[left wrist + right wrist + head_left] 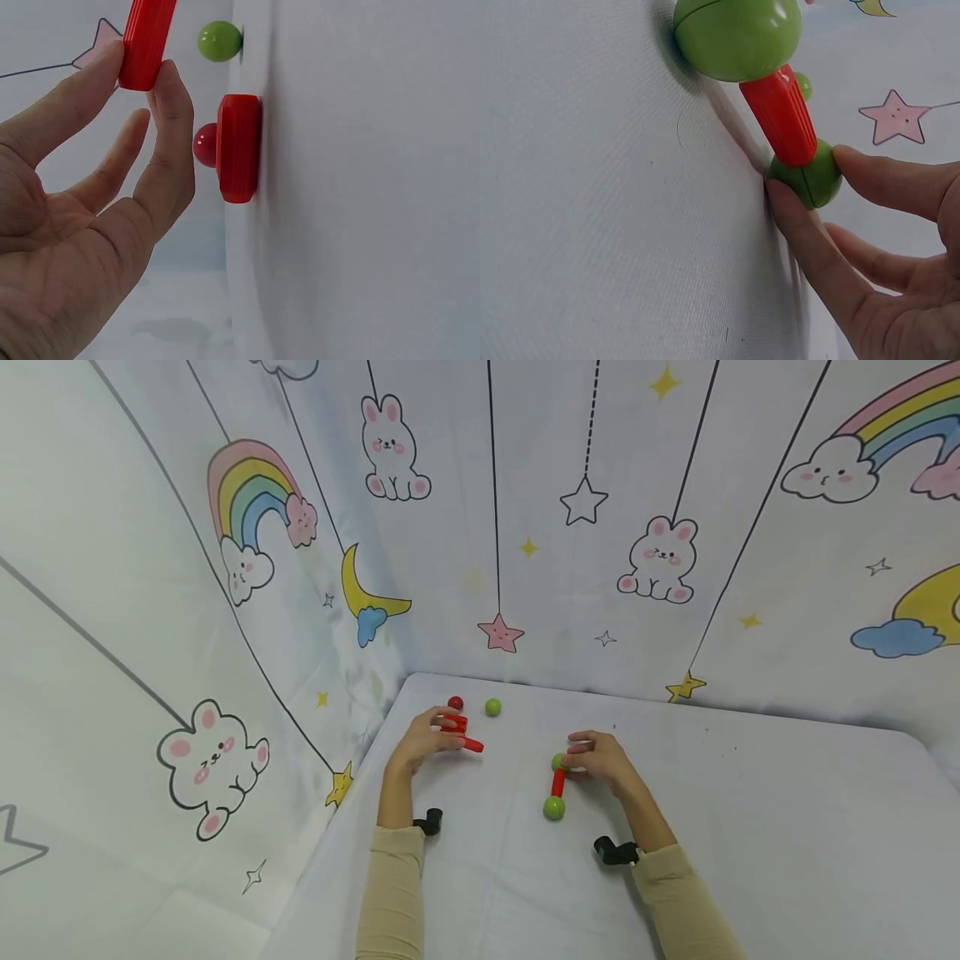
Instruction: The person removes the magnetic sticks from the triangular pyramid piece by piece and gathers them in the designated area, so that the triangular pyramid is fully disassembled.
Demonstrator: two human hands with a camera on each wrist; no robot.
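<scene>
Between thumb and finger, my left hand (420, 743) pinches the end of a ribbed red rod (147, 45), held above the table. Just beyond that hand, another red rod (240, 148) lies on the cloth, with a red ball (205, 145) behind it. My right hand (606, 762) pinches the far green ball (821, 180) of a joined piece. In that piece a red rod (782, 116) links it to a nearer, green ball (735, 34), as the right wrist view shows.
A loose green ball (492, 707) sits near the back of the white-covered table (787, 827). Behind and to the left hang white cloths (465, 527) printed with rainbows, rabbits and stars. Black wrist mounts (615, 851) project inward from the sleeves.
</scene>
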